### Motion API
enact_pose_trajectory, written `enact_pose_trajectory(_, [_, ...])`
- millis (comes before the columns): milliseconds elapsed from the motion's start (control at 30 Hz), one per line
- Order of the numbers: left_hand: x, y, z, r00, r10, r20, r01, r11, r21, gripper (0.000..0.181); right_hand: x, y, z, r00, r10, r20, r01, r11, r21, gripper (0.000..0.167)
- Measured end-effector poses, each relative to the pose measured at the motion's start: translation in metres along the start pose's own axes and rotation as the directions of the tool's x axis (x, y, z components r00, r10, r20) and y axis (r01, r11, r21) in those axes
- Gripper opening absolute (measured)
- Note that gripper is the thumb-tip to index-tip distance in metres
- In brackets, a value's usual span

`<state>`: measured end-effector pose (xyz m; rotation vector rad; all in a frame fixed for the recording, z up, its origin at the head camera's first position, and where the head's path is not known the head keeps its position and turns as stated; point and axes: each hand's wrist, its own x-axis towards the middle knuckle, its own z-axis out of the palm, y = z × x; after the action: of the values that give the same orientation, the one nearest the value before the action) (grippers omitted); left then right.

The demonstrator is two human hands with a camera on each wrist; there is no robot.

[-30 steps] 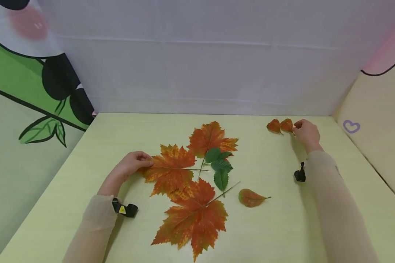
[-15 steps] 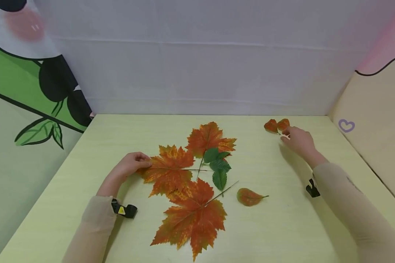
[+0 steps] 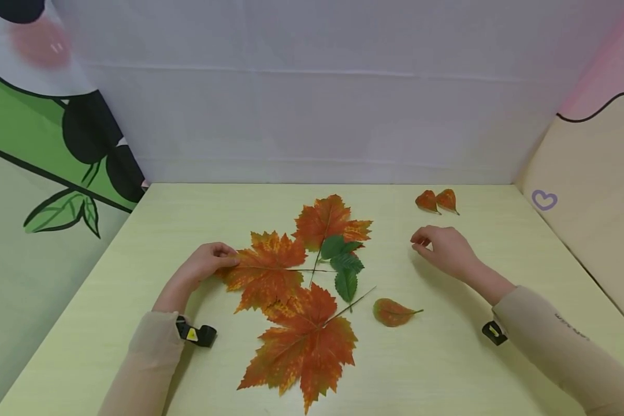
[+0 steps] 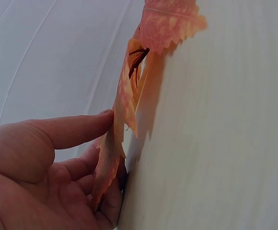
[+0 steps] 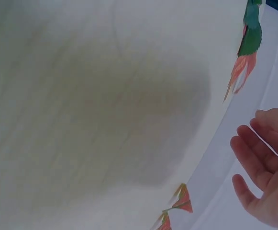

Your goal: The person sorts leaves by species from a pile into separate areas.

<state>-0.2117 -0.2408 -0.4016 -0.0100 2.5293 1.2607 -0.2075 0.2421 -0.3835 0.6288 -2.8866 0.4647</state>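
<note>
Landmark for all positions: the green sprig (image 3: 346, 263) on the pale table (image 3: 83, 323). Left and right are the person's own.

Left hand (image 3: 208, 260): left of the sprig, pinching the outer edge of an orange maple leaf (image 3: 267, 268). Thumb on one face, fingers behind; the left wrist view shows that edge lifted off the surface. This leaf lies just left of the sprig, its stem pointing toward it.

Right hand (image 3: 444, 248): grip released, nothing in the fingers, which are loosely bent and apart. I see it above the table, right of the sprig, casting a shadow.

Two small orange leaves (image 3: 427, 200) lie side by side, beyond the sprig and well to its right. A single small leaf (image 3: 392, 312) lies near, on its right and closer to the person.

Rear maple leaf (image 3: 325, 219): just beyond the sprig, partly covered by it. Front maple leaf (image 3: 307, 341): left and on the person's side of the sprig, overlapping the pinched leaf; cannot tell which is uppermost.
</note>
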Motion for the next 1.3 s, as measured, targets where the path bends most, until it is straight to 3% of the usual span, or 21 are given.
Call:
enact_pose_trajectory(400, [0.001,-0.001,0.001,1.0,-0.01,-0.002,0.01,1.0,-0.002,0.036,-0.021,-0.036,0.014,0.991,-0.11,0.074,0.1,0.987,0.129,0.018])
enact_pose_trajectory(533, [0.001,0.001,0.002,1.0,0.008,0.003,-0.008,1.0,-0.006,0.035,-0.028,-0.047,0.016,0.981,-0.16,0.108,0.147,0.982,0.119,0.016])
enact_pose_trajectory(767, [0.001,0.002,0.002,1.0,0.021,0.005,-0.021,1.0,-0.016,0.034,-0.04,-0.063,0.022,0.947,-0.289,0.14,0.288,0.957,0.028,0.008])
enact_pose_trajectory(1133, [0.003,-0.002,0.001,1.0,0.007,-0.001,-0.007,1.0,-0.022,0.033,-0.049,-0.07,0.027,0.925,-0.298,0.235,0.312,0.95,-0.023,0.046])
enact_pose_trajectory(1300, [0.003,-0.002,0.002,1.0,0.013,-0.001,-0.013,1.0,-0.017,0.033,-0.05,-0.068,0.03,0.918,-0.287,0.274,0.302,0.953,-0.013,0.053])
